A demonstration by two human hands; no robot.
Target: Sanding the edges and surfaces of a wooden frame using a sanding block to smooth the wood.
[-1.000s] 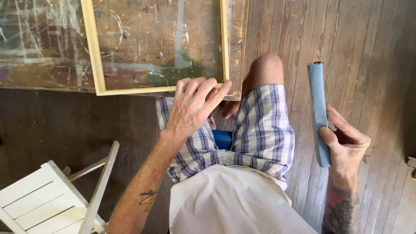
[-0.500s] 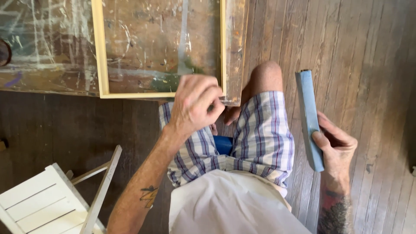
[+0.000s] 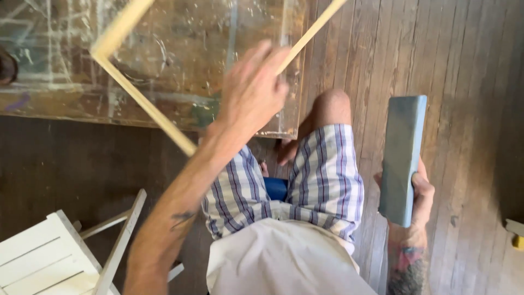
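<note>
My left hand [image 3: 252,90] grips a pale wooden frame [image 3: 136,98] near one corner and holds it lifted and turned at an angle over the paint-stained table [image 3: 54,82]. The frame's bars run diagonally, one past my forearm, one up to the right [image 3: 316,27]. My right hand [image 3: 419,199] holds a blue-grey rectangular block [image 3: 403,155] upright out to the right, over the floor, its broad face toward me. My legs in plaid shorts [image 3: 322,175] are below.
A white slatted folding chair [image 3: 60,254] stands at the lower left. Worn wooden floorboards [image 3: 469,109] run to the right of the table. A small yellow and white object [image 3: 516,232] lies at the right edge.
My left hand has picked the frame up off the table and rotated it to a diagonal. My right hand has turned the block so its wide face shows, and moved it slightly lower.
</note>
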